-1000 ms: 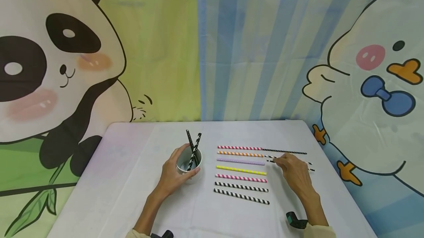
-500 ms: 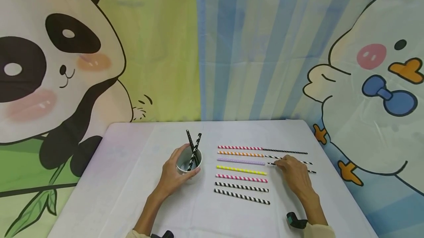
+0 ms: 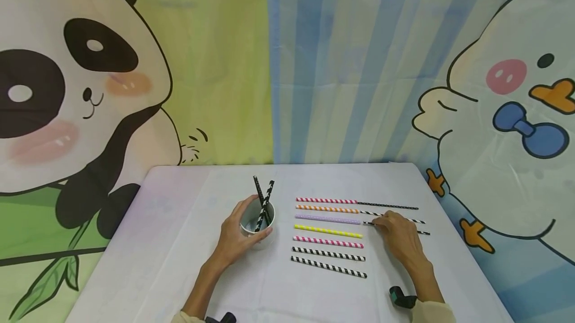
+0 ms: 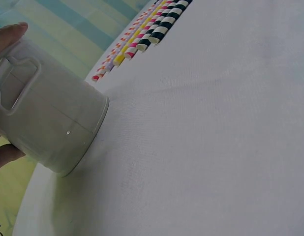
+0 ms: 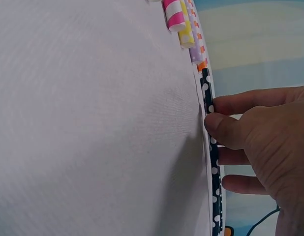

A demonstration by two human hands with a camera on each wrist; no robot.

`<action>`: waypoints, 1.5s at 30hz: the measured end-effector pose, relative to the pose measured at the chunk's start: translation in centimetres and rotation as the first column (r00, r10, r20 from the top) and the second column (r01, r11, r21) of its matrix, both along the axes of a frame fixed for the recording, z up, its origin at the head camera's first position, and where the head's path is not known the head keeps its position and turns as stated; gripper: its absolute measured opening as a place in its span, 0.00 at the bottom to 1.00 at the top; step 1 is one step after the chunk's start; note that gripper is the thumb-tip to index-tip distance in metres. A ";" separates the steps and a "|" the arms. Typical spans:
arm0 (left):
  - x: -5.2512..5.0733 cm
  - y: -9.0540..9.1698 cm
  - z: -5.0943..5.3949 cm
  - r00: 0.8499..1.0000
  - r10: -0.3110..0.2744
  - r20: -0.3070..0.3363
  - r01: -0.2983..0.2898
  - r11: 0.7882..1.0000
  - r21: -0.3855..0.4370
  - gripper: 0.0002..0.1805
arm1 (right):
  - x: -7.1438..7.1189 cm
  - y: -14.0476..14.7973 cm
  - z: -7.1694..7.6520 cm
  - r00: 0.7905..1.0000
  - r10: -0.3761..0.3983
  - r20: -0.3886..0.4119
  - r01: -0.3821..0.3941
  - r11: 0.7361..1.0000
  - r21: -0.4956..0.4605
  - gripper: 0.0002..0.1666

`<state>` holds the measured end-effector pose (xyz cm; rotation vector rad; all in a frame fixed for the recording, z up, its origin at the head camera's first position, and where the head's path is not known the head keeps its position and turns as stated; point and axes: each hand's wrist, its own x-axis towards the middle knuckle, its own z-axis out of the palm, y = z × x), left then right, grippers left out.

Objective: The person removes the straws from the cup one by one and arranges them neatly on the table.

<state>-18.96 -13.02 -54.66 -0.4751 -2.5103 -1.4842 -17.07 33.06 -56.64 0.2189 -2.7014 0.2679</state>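
The left hand [image 3: 231, 238] holds the cup [image 4: 58, 115] and the right hand [image 3: 399, 237] pinches a spotty black straw [image 5: 214, 169], which could knock the purple straw [image 3: 327, 219] crooked if pushed too far.

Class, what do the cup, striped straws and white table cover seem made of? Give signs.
Cup: smooth, perhaps plastic or glass; small glint, see-through look. Striped straws: matte, probably paper; stripes lack bright glints. White table cover: matte, apparently fabric; fine wrinkles.

Left hand [image 3: 233, 235] curved wide; right hand [image 3: 399, 235] pinching.
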 end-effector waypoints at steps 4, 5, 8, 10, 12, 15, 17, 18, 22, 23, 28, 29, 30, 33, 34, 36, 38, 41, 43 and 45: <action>0.0 0.0 -0.1 1.000 0.005 -0.004 -0.005 1.000 -0.012 0.51 | -0.2 0.1 -0.2 1.000 0.002 0.001 -0.002 1.000 0.010 0.09; 0.0 0.0 -0.1 1.000 0.005 -0.003 -0.005 1.000 -0.013 0.51 | -0.2 0.2 -0.2 1.000 0.005 0.000 -0.005 1.000 0.009 0.09; 0.0 0.1 0.0 1.000 0.006 0.001 -0.006 1.000 -0.009 0.51 | -0.4 0.2 -0.2 1.000 0.009 0.006 -0.009 1.000 0.010 0.09; 0.0 0.1 0.0 1.000 0.003 0.001 -0.003 1.000 -0.002 0.51 | -0.4 0.2 -0.2 1.000 0.011 0.015 -0.011 1.000 0.002 0.09; 0.0 0.0 0.0 1.000 0.002 0.000 -0.002 1.000 0.003 0.51 | -0.5 0.2 -0.2 1.000 0.012 0.023 -0.012 1.000 0.001 0.10; 0.0 0.0 -0.1 1.000 0.003 -0.001 -0.002 1.000 0.003 0.50 | -0.6 0.3 -0.2 0.999 0.016 0.030 -0.016 1.000 -0.002 0.10; 0.0 0.0 -0.1 1.000 0.003 -0.002 -0.003 1.000 0.002 0.50 | -0.7 0.3 -0.2 0.999 0.022 0.028 -0.021 1.000 -0.004 0.10; 0.0 0.0 -0.1 1.000 0.004 -0.002 -0.004 1.000 0.002 0.50 | -0.7 0.3 -0.2 0.999 0.023 0.026 -0.023 1.000 -0.003 0.10; 0.0 0.0 0.0 1.000 0.005 -0.002 -0.005 1.000 0.001 0.51 | -0.8 0.4 -0.1 0.999 0.031 0.017 -0.030 1.000 -0.005 0.10; 0.0 0.0 0.0 1.000 0.006 -0.003 -0.006 1.000 0.000 0.51 | -0.8 0.4 -0.1 0.999 0.031 0.017 -0.030 1.000 -0.007 0.10; 0.0 0.0 0.0 1.000 0.009 -0.007 -0.009 1.000 -0.009 0.51 | -0.7 0.5 -0.1 0.999 0.026 0.021 -0.026 1.000 -0.011 0.10; 0.0 0.0 0.0 1.000 0.009 -0.007 -0.009 1.000 -0.010 0.51 | -0.7 0.5 0.0 0.999 0.024 0.022 -0.024 1.000 -0.010 0.10; 0.0 0.0 0.0 1.000 0.009 -0.008 -0.009 1.000 -0.010 0.51 | -0.7 0.5 0.0 0.999 0.025 0.022 -0.024 1.000 -0.007 0.10; 0.0 0.0 0.0 1.000 0.007 -0.010 -0.007 1.000 -0.006 0.51 | -0.8 0.5 -0.1 0.999 0.029 0.016 -0.029 1.000 -0.007 0.10; 0.0 0.0 0.0 1.000 0.005 -0.011 -0.005 1.000 -0.004 0.51 | -0.8 0.5 -0.1 0.999 0.031 0.011 -0.031 0.999 -0.008 0.10; 0.0 0.0 0.0 1.000 0.001 -0.012 -0.001 1.000 0.002 0.51 | -0.8 0.5 -0.1 0.999 0.039 -0.003 -0.039 0.999 -0.010 0.10; 0.0 0.0 0.0 1.000 -0.002 -0.012 0.002 1.000 0.008 0.51 | -0.9 0.5 0.0 0.999 0.045 -0.016 -0.045 0.999 -0.014 0.10; 0.0 0.0 0.0 1.000 -0.004 -0.011 0.004 1.000 0.012 0.50 | -0.9 0.5 0.0 0.999 0.046 -0.016 -0.046 0.999 -0.020 0.10; 0.0 0.0 0.0 1.000 -0.004 -0.011 0.004 1.000 0.011 0.50 | -0.8 0.5 0.0 0.999 0.040 -0.003 -0.040 0.999 -0.023 0.10; 0.0 0.0 -0.1 1.000 -0.004 -0.010 0.004 1.000 0.009 0.50 | -0.8 0.4 0.0 0.999 0.031 0.017 -0.031 0.999 -0.029 0.10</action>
